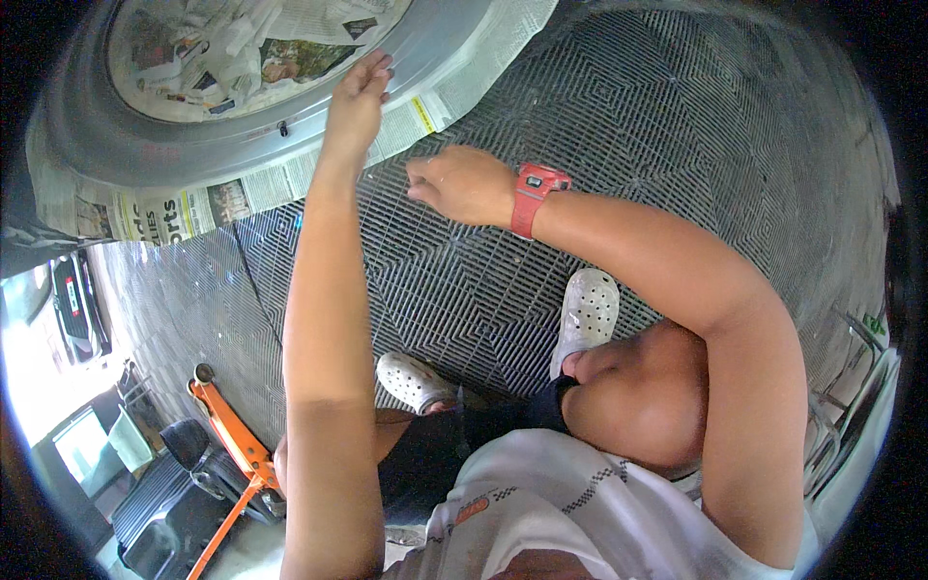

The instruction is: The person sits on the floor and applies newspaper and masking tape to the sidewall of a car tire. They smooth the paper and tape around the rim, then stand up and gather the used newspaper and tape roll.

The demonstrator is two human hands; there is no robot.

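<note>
A large grey ring, like a wheel (pixel 232 145), stands at the upper left, with crumpled newspaper (pixel 290 58) filling its middle. More newspaper sheets (pixel 280 184) run along its outer edge. My left hand (pixel 358 101) reaches over the ring's near right side, its fingers curled and pressed together at or just above the grey surface. Whatever they pinch, if anything, is too small to make out. Lower and to the right, my right hand (pixel 464 184) hangs above the floor with bent fingers closed toward the thumb; nothing can be made out in them. A red watch (pixel 536 198) circles the right wrist.
Dark ribbed floor tiles (pixel 638 126) spread under me, with my white clogs (pixel 590 309) on them. An orange floor jack (pixel 232 425) lies at the lower left, near black cases or bins (pixel 159 512). A parked vehicle (pixel 77 304) shows at far left, metal chair legs (pixel 831 406) at right.
</note>
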